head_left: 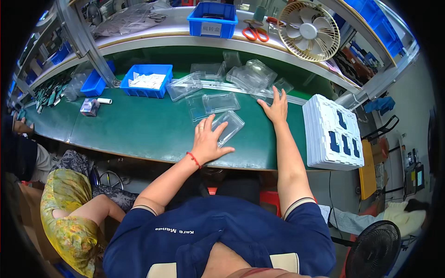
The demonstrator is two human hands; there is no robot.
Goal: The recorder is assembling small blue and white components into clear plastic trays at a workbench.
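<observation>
My left hand (208, 141) is over the near edge of the green bench, fingers spread and nothing gripped. Its fingertips are beside a clear plastic blister box (231, 128), perhaps touching it. Just beyond that lies another clear plastic tray (222, 102). My right hand (276, 110) reaches farther forward, its fingers apart, at the near side of a loose heap of clear plastic packs (252, 75). A small clear piece (283, 85) shows behind its fingertips. Whether that hand touches any of the packs, I cannot tell.
A stack of white trays (320, 134) with dark parts stands at the right. Blue bins (147, 88) and a small box (90, 107) sit at the left. On the shelf are a blue bin (212, 21), red-handled scissors (255, 33) and a fan (309, 31). Another person (69, 213) sits left.
</observation>
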